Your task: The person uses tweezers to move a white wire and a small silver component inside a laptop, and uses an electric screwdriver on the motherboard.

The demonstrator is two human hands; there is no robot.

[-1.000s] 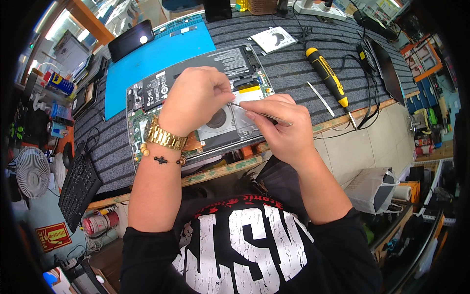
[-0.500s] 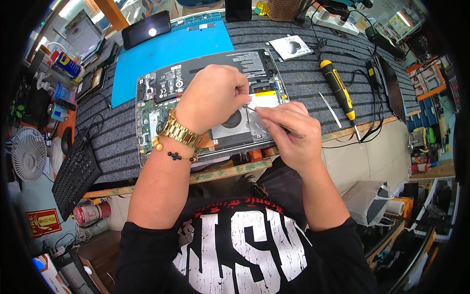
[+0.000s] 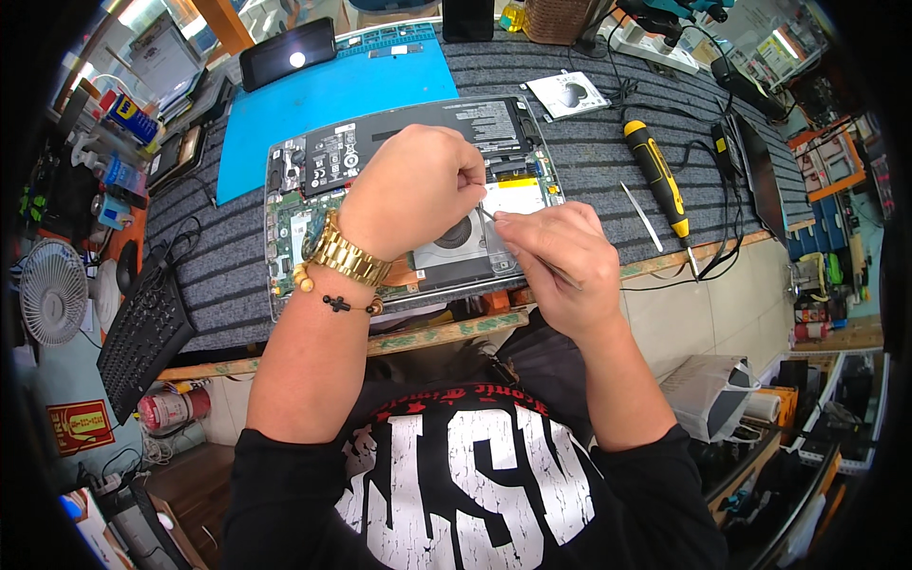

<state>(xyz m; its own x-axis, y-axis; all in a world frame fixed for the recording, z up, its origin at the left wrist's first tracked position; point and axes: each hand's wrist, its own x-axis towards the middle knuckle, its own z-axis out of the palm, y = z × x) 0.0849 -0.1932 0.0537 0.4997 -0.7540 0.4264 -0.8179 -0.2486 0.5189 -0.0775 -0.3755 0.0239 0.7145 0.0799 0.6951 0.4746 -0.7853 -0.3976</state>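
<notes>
An opened laptop base (image 3: 437,275) lies in front of me, its circuit board, black battery (image 3: 480,122) and round fan (image 3: 454,236) exposed. My left hand (image 3: 418,180), with a gold watch at its wrist, hovers over the middle of it. Its fingers are pinched together near the fan; what they hold is too small to make out. In my right hand (image 3: 568,264) is a slim metal pair of tweezers (image 3: 571,278), gripped like a pen. The tip points at the spot beside my left fingertips, next to a white part with yellow tape (image 3: 513,195).
A yellow-black screwdriver (image 3: 655,176) and a thin pale blade-like tool (image 3: 641,217) lie to the right. Behind are a blue mat (image 3: 332,104), a phone (image 3: 288,59) and a metal bracket (image 3: 567,93). A keyboard (image 3: 152,318) and small fan (image 3: 55,290) stand left; cables run at right.
My right hand has shifted very slightly, and the tweezers sit at a slightly different angle. My left hand stays pinched in the same place.
</notes>
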